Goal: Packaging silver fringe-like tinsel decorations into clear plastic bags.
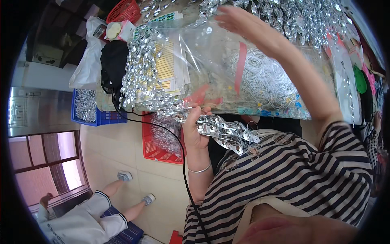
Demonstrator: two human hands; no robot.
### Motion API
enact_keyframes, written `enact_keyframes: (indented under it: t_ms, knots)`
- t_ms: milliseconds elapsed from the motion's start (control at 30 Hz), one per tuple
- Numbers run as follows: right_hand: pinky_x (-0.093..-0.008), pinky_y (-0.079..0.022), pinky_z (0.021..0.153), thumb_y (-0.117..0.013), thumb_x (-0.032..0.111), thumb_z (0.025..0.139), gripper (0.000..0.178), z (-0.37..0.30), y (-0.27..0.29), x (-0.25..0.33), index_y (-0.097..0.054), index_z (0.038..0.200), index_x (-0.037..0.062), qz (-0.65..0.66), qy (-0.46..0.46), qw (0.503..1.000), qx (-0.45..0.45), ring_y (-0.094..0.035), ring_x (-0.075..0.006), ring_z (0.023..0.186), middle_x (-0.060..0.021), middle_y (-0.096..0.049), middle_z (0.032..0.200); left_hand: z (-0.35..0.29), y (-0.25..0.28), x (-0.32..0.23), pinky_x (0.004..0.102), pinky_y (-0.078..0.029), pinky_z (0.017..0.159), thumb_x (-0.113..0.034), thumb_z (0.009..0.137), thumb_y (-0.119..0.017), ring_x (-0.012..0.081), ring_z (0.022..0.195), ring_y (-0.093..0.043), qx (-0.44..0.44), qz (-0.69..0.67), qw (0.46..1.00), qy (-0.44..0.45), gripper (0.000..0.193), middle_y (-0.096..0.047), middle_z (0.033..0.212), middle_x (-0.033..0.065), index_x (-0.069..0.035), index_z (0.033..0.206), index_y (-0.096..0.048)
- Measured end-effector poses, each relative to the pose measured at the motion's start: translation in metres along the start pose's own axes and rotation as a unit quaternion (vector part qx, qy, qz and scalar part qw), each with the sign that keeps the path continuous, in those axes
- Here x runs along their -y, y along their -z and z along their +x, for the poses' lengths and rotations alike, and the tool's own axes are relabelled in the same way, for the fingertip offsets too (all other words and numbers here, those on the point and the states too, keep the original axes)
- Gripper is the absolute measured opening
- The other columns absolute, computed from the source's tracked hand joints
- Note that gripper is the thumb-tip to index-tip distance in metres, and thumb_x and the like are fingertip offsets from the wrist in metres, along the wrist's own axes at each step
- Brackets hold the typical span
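Note:
My left hand [197, 128] is closed around a bundle of shiny silver strands with leaf-shaped pieces [227, 132]. One end of the bundle hangs toward my striped shirt. On the other side of my fist the strands run across the table edge to a silver heap [142, 67] at the left. My right hand [231, 19] is stretched over the far side of the table, its fingers blurred but extended. Silver strands [208, 9] lie close to its fingertips; whether it touches them is unclear. Beneath my right arm sits a clear plastic bag of tangled white thread [262, 77].
More silver strands [300, 18] cover the table's far right. Printed sheets [164, 67] and a black bag [113, 61] lie at the left. A red crate [148, 150] and a blue crate [109, 118] hold silver pieces. A black cable [180, 142] hangs beside my left arm. Another person [81, 219] is lower left.

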State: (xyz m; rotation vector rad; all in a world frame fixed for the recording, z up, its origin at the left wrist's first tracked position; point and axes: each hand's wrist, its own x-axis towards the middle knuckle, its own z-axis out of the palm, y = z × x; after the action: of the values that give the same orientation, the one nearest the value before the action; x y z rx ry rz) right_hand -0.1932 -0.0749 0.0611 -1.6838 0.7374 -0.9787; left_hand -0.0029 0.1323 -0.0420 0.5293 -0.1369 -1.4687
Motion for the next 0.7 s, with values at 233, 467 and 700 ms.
enact_keyframes:
  t_ms: [233,467,700]
  knots:
    - [-0.0432,-0.027,0.116,-0.064,0.028,0.088,0.080,-0.100,-0.042,0.020,-0.024,0.150,-0.0014,-0.095,-0.138,0.970,0.175,-0.032,-0.0338,0.142,-0.0240,-0.033,0.151,-0.003,-0.012,0.012,0.0340,-0.062,0.076,0.002,0.087,-0.057,0.0229,0.090,-0.069,0.044,0.011,0.999,0.013,0.024,-0.047,0.140,0.0244,-0.008,0.109,-0.056]
    - [-0.0514,-0.025,0.115,-0.066,0.005,0.074,0.085,-0.111,-0.069,-0.038,-0.026,0.148,0.0008,-0.324,0.113,0.932,0.118,-0.032,-0.0393,0.140,-0.0255,-0.032,0.150,-0.012,-0.024,0.016,0.0298,-0.056,0.073,0.001,0.084,-0.061,0.0190,0.084,-0.067,0.067,0.043,0.997,-0.001,0.025,-0.045,0.142,0.0259,-0.010,0.105,-0.055]
    - [-0.0490,-0.029,0.114,-0.061,0.005,0.078,0.057,-0.070,-0.066,-0.049,-0.047,0.133,0.0060,-0.324,0.120,0.925,0.155,-0.049,-0.0327,0.127,-0.0163,-0.057,0.130,-0.016,-0.021,0.010,0.0297,-0.054,0.075,0.002,0.082,-0.064,0.0180,0.087,-0.066,0.096,0.054,0.994,-0.009,0.026,-0.042,0.144,0.0277,-0.010,0.103,-0.056]
